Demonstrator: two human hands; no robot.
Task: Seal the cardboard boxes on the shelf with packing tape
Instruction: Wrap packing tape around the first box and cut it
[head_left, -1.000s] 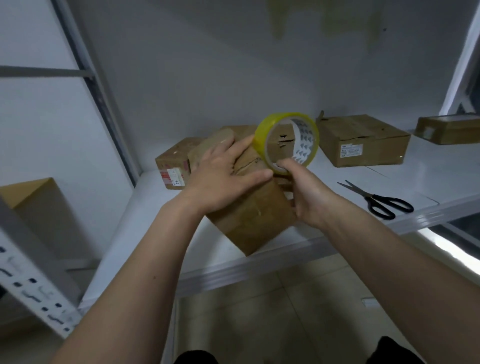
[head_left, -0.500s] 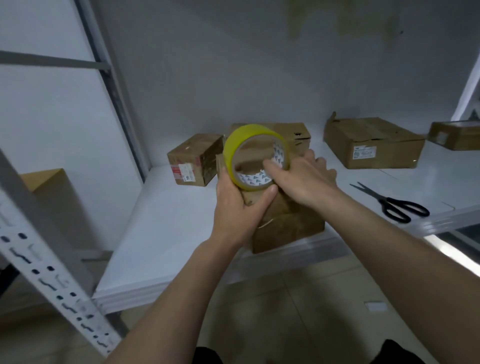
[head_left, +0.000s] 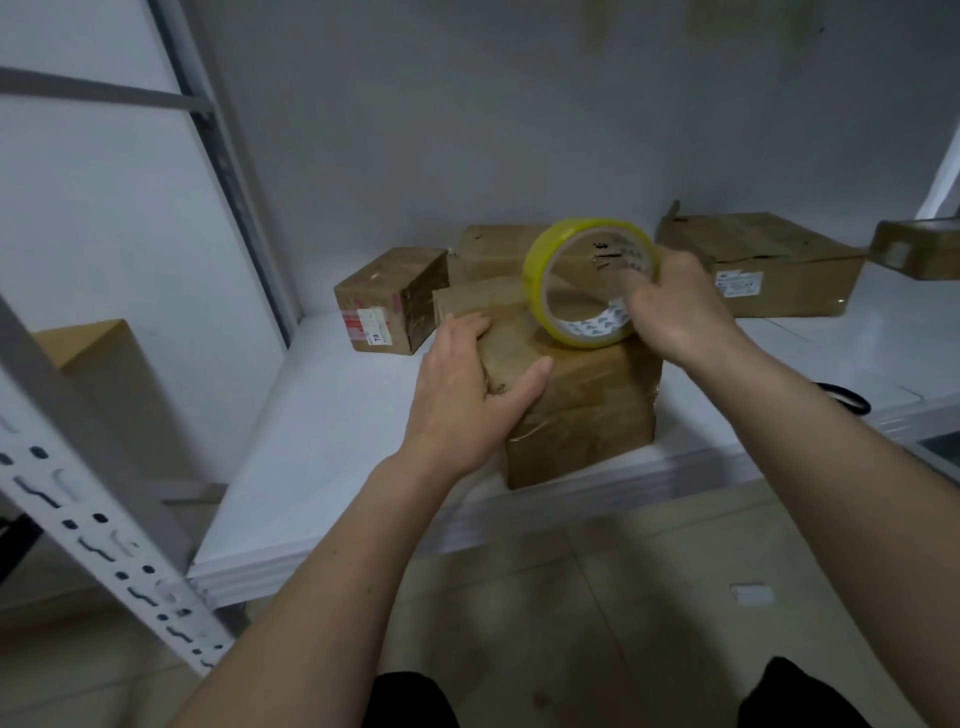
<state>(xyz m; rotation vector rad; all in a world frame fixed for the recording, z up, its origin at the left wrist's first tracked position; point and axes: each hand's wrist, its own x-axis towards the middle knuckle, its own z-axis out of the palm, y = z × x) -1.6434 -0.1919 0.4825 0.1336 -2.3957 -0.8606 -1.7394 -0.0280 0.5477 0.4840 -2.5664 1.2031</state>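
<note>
Gripping tape roll (head_left: 587, 280) (right grip (head_left: 675, 306)); left grip (head_left: 467, 379) seemingly flat, steadying shelf-edge box (head_left: 582, 410).

1. A grey perforated upright (head_left: 104, 525) slants across the lower left, with another upright (head_left: 228, 171) and a crossbar (head_left: 98, 93) behind it.
2. Black scissors handles (head_left: 844, 397) lie at the shelf's right front, mostly hidden by an arm.
3. The tiled floor (head_left: 597, 597) carries a small white scrap (head_left: 750, 594).
4. A white wall (head_left: 467, 104) stands behind.
</note>
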